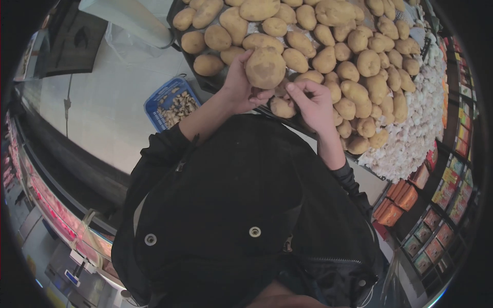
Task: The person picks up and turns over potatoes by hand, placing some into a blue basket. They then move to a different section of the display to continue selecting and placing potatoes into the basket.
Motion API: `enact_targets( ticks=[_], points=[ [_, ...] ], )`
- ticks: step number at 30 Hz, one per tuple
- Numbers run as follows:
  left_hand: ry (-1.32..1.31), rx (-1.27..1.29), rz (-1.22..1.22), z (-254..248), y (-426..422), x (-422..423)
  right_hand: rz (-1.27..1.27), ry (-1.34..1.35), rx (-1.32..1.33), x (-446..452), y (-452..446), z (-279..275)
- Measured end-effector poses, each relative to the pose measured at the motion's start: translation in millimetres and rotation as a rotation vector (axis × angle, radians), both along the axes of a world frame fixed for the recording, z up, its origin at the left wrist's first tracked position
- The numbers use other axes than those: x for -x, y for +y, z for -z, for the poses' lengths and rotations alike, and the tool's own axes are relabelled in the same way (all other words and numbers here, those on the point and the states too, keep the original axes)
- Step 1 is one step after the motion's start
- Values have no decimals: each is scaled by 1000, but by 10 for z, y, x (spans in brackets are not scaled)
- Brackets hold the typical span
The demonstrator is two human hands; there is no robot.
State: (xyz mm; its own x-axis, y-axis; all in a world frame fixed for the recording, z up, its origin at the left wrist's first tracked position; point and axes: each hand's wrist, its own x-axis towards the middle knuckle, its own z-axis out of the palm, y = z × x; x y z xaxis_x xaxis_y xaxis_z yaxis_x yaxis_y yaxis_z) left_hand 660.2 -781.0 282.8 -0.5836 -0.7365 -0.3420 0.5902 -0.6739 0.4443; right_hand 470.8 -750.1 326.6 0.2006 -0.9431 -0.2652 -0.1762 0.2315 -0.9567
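Note:
A large round potato [265,68] with a darker brown patch rests in my left hand [236,90], whose fingers wrap its left side and underside. My right hand [316,105] is closed, thumb and fingertips pressed together, just right of that potato. What the right fingertips pinch, if anything, is too small to make out. Close below those fingertips lies a smaller potato [283,108] at the near edge of the display. Behind both hands spreads a heap of loose potatoes [354,66].
White garlic bulbs [411,123] are piled right of the potatoes. A blue basket [152,114] with small brownish pieces stands at the left on the pale floor [102,113]. Shelves with packaged goods [447,185] line the right; a lit display case [56,215] curves along the left.

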Motion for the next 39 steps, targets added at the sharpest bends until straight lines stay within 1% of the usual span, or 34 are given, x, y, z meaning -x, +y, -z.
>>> enact_targets(
  ticks=[2,3,6,9,12,15,17,21,24,27,29,30,32,33,35,36,39],
  points=[
    [159,-120,35,-3,7,-9,8,94,149,10,-15,19],
    [201,-153,45,-8,18,-2,12,118,183,16,-14,25],
    [180,-185,69,-42,44,32,-8,202,284,13,-39,34],
    [110,-199,54,-61,61,64,-4,212,331,-16,-51,78],
    [43,-167,47,-83,87,69,26,250,305,-72,-55,37],
    [-42,-107,98,-121,127,57,46,270,289,-95,-48,22],
    [-49,-27,118,-71,137,60,44,245,329,-90,-53,12],
    [-96,31,118,16,164,95,43,218,407,-61,-32,-17],
    [-93,142,85,160,204,118,58,182,535,-52,-31,-27],
    [-209,255,82,203,241,78,67,122,639,-32,-24,22],
    [-499,282,121,47,238,4,20,213,720,-19,-34,121],
    [-568,298,143,13,232,-10,22,244,743,6,-21,164],
    [-678,133,78,37,249,-35,-79,360,662,52,59,254],
    [-707,100,69,31,208,-62,-94,391,643,70,80,287],
    [-686,-65,37,-11,113,-131,-168,486,489,108,158,321],
    [-680,-104,31,-61,26,-153,-184,511,450,132,172,344],
    [-687,-113,-71,-311,-314,-173,-217,520,432,228,203,433]
  ],
)
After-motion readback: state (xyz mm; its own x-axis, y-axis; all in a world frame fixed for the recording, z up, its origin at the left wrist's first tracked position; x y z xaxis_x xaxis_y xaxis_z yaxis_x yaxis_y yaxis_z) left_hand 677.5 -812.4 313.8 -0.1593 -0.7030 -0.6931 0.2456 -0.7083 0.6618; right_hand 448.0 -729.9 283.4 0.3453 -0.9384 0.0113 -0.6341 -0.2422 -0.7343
